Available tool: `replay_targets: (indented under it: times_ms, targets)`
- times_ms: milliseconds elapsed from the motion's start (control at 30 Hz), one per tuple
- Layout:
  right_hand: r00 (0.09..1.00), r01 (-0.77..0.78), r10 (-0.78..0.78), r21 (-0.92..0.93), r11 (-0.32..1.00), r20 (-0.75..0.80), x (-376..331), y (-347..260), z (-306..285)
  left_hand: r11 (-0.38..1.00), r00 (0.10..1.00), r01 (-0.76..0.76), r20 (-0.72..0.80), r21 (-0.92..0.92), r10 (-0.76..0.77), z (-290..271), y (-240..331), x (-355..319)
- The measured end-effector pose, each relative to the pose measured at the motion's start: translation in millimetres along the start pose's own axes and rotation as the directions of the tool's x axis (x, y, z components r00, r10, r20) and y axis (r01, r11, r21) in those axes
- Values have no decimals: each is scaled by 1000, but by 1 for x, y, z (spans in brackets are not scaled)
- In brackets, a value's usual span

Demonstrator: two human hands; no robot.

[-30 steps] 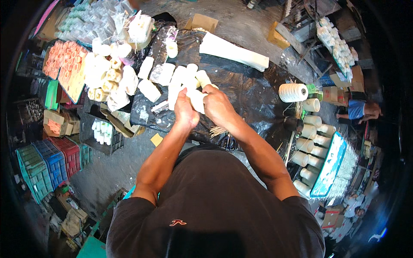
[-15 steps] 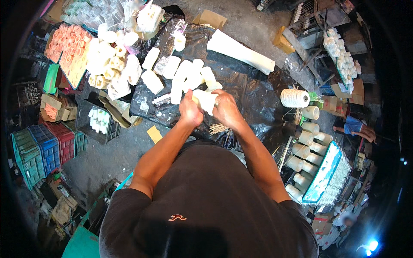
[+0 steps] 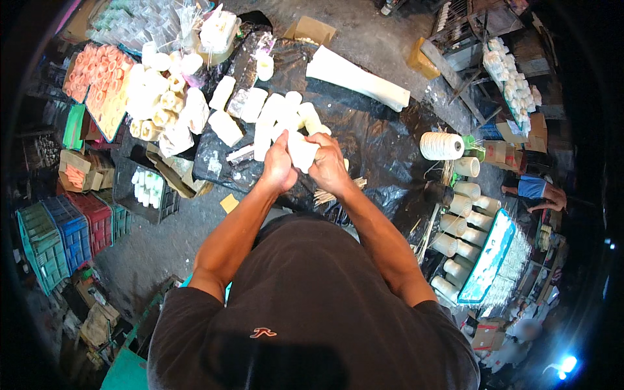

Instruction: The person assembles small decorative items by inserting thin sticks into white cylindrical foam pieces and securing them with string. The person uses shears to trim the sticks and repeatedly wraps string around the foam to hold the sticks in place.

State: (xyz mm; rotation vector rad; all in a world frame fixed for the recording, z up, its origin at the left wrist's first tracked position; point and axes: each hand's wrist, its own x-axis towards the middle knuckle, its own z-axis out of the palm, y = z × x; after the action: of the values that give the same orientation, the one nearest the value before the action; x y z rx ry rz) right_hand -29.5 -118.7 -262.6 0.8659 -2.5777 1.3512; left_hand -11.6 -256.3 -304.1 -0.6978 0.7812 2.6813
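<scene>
Grey concrete floor (image 3: 383,45) lay all around me, with a crinkled black plastic sheet (image 3: 383,140) spread over it as my work surface. White cylindrical rolls (image 3: 276,120) lay in a loose row on the sheet, and a long white tapered bundle (image 3: 356,78) rested at its far edge. Beside me on the left stood stacked green, blue and red plastic crates (image 3: 65,231); what they held I could not tell. A flat tray of orange-pink pieces (image 3: 97,81) sat further off, and a black crate of small white rolls (image 3: 144,188) nearer. Pale thread cones (image 3: 458,214) stood in a row on my right. My left hand (image 3: 278,166) and right hand (image 3: 328,166) were closed together on one short white roll (image 3: 302,151), held above the sheet.
</scene>
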Motion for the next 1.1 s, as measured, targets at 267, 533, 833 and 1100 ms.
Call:
replay_targets:
  times_ms: [267, 533, 833, 1100]
  targets:
    - [976, -155, 174, 145, 977, -130, 1, -11, 7, 1000, 999, -11, -30, 14, 11, 13, 11, -12]
    - [778, -413, 626, 793, 448, 52, -26, -23, -7, 963, 965, -257, 82, 85, 250, 19, 44, -15]
    - [841, -282, 507, 952, 115, 188, -17, -29, -1, 897, 903, -413, -53, 161, 425, 11, 51, -10]
    - [783, -287, 600, 951, 113, 165, -3, -16, 56, 923, 906, -384, -197, -7, 375, -36, 34, 12]
